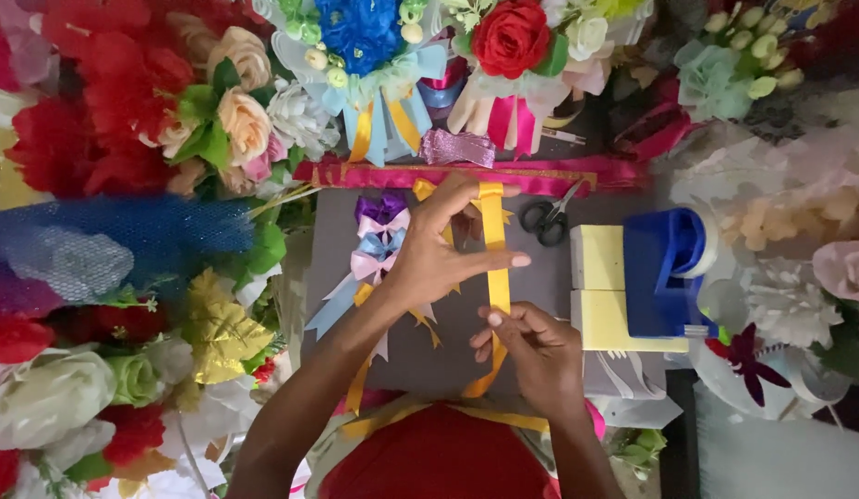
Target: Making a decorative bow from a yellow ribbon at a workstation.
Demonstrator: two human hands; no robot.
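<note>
Both hands' fingers [500, 319] w/ flat, glossy yellow ribbon [493, 240], taut.

Both hands, left hand [434, 254] and right hand [536, 356], stretch a yellow ribbon [495, 249] taut.

No labels, signs or screens are seen. Nearest to pkgs: two pale yellow rectangular boxes [598, 257] stacked end to end at desk's right side, just beside a blue tape dispenser [662, 273]; whether sealed pkgs or foam blocks can't be told.
</note>
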